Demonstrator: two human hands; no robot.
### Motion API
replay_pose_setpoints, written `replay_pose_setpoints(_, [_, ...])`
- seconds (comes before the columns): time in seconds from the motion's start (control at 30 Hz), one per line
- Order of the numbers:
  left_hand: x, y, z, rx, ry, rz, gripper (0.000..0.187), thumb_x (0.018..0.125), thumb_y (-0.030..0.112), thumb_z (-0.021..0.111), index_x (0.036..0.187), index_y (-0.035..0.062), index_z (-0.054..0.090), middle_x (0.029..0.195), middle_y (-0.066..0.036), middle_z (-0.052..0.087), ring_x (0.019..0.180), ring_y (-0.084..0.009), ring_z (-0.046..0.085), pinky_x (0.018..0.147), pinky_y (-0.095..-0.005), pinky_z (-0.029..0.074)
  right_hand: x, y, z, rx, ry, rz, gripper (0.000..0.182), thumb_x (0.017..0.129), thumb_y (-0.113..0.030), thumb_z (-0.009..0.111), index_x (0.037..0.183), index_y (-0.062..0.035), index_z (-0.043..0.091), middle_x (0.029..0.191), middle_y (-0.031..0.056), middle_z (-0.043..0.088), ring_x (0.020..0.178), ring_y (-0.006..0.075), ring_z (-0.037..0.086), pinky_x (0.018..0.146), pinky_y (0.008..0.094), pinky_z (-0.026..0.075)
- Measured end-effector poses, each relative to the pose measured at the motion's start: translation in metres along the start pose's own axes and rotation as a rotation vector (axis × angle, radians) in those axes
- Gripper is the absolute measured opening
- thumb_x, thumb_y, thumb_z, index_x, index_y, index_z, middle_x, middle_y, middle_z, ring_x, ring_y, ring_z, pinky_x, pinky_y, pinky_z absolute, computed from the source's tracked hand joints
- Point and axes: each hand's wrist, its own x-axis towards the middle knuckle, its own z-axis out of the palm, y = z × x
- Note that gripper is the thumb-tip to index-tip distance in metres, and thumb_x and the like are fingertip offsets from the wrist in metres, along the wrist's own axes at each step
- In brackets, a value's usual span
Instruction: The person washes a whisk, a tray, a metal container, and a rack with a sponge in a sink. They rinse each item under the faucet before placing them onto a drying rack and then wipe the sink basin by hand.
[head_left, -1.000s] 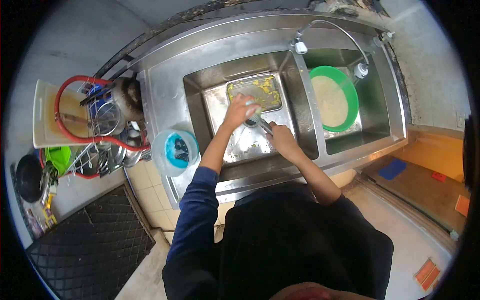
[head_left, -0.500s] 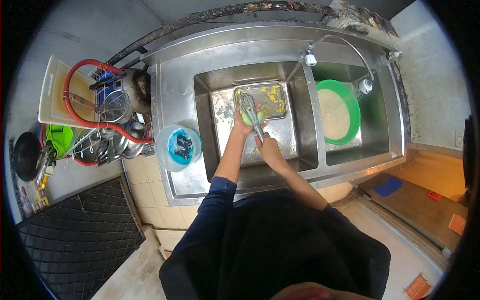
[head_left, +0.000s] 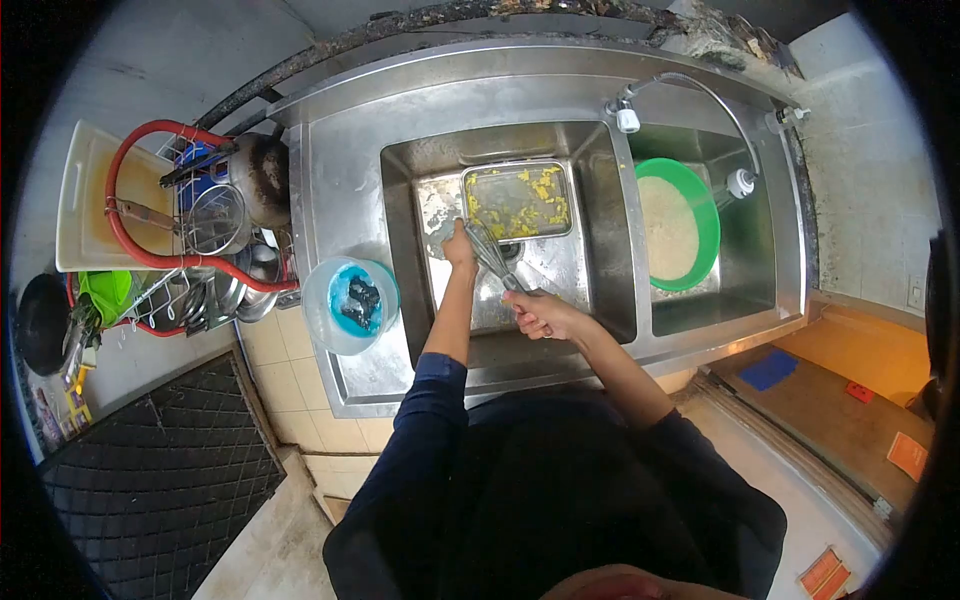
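By the flat metal tray [head_left: 510, 190], the right grip [head_left: 550, 317] held the silver wire whisk [head_left: 492, 254]; handling it seemed the step, next needing care. Left grip [head_left: 460, 250]: I couldn't tell.

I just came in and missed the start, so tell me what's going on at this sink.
A person is handling a whisk over the larger basin. The right hand grips its handle, while the left hand is at the wire end; whether it holds anything else is hard to tell. A tray with yellow bits stuck on it lies in the same basin. A green tub of cloudy liquid sits in the other basin.
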Motion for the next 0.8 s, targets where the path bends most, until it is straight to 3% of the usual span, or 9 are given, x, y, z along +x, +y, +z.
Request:
replay_pose_setpoints(0.07, [0.018,-0.011,-0.01,0.284,0.167,0.179,0.044,0.08,0.032,0.064,0.082,-0.0111,0.057,0.073,-0.017,0.059,0.064,-0.0229,0.057,0.06,-0.0395,0.047,0.005,-0.009,-0.014,-0.272,0.049,0.017,0.036,0.088,-0.034,0.056,0.068,-0.0102,0.036,0.051,-0.0049,0.03,0.037,0.0046,0.025,0.032,0.0217,0.016])
replay_pose_setpoints(0.13, [0.057,-0.038,-0.028,0.468,0.178,0.333,0.046,0.08,0.033,0.063,0.078,-0.0125,0.057,0.071,-0.02,0.06,0.065,-0.0234,0.058,0.061,-0.0401,0.045,0.012,-0.031,-0.029,-0.452,0.114,0.063,0.037,0.088,-0.035,0.054,0.071,-0.0044,0.044,0.051,0.0026,0.042,0.037,0.0132,0.039,0.033,0.0299,0.029])
replay_pose_setpoints(0.2, [0.073,-0.042,-0.04,0.843,0.38,0.354,0.046,0.08,0.034,0.063,0.076,-0.0121,0.057,0.068,-0.022,0.06,0.06,-0.0254,0.058,0.059,-0.0407,0.045,0.004,-0.066,-0.025,-1.357,0.336,-0.213,0.045,0.087,-0.042,0.053,0.083,0.0027,0.053,0.062,0.0164,0.057,0.052,0.0279,0.057,0.048,0.0411,0.044])
replay_pose_setpoints(0.27, [0.069,-0.036,-0.052,0.414,0.19,-0.011,0.039,0.081,0.032,0.062,0.084,-0.007,0.059,0.067,-0.013,0.059,0.05,-0.0279,0.057,0.052,-0.0425,0.048,0.01,-0.107,-0.029,-1.507,0.478,-0.441,0.051,0.086,-0.047,0.052,0.097,0.003,0.056,0.079,0.024,0.061,0.074,0.036,0.062,0.066,0.0471,0.046])
replay_pose_setpoints(0.33, [0.096,-0.064,-0.077,-0.075,-0.1,-0.457,0.028,0.081,0.025,0.062,0.091,-0.0014,0.058,0.064,-0.009,0.056,0.049,-0.0241,0.056,0.046,-0.0376,0.048,0.012,-0.17,-0.009,-1.629,0.663,-0.552,0.05,0.083,-0.048,0.053,0.102,-0.0016,0.055,0.08,0.0214,0.062,0.077,0.0364,0.061,0.064,0.0477,0.047])
replay_pose_setpoints(0.53, [0.066,-0.123,-0.133,-0.303,-0.634,-0.636,0.02,0.075,0.011,0.062,0.092,0.0013,0.057,0.078,-0.011,0.058,0.065,-0.0242,0.059,0.057,-0.0376,0.051,0.132,-0.285,-0.083,-1.987,0.907,-1.133,0.029,0.085,-0.036,0.052,0.096,-0.01,0.045,0.076,0.0118,0.059,0.068,0.0298,0.062,0.051,0.0415,0.048])
replay_pose_setpoints(0.7, [0.072,-0.152,-0.148,-0.01,-0.503,-0.574,0.025,0.073,0.018,0.065,0.095,0.0065,0.062,0.076,-0.004,0.061,0.07,-0.0227,0.06,0.065,-0.036,0.051,0.174,-0.311,-0.111,-2.048,1.04,-1.34,0.029,0.082,-0.033,0.056,0.101,-0.0116,0.048,0.089,0.0081,0.051,0.088,0.0249,0.055,0.071,0.0434,0.045])
replay_pose_setpoints(0.77, [0.07,-0.128,-0.119,0.807,-0.099,-0.12,0.028,0.07,0.024,0.069,0.093,0.0083,0.065,0.079,-0.003,0.065,0.074,-0.0207,0.062,0.069,-0.0333,0.049,0.182,-0.31,-0.113,-1.982,1.094,-1.368,0.03,0.081,-0.031,0.057,0.103,-0.0118,0.049,0.092,0.009,0.05,0.092,0.0253,0.053,0.076,0.0445,0.042])
replay_pose_setpoints(0.8, [0.106,-0.152,-0.13,1.037,-0.223,0.207,0.031,0.068,0.029,0.071,0.09,0.0086,0.067,0.085,-0.006,0.067,0.08,-0.0209,0.063,0.073,-0.0323,0.048,0.182,-0.307,-0.112,-1.922,1.148,-1.394,0.031,0.081,-0.029,0.058,0.105,-0.0121,0.05,0.094,0.0099,0.049,0.095,0.0257,0.051,0.08,0.0456,0.039])
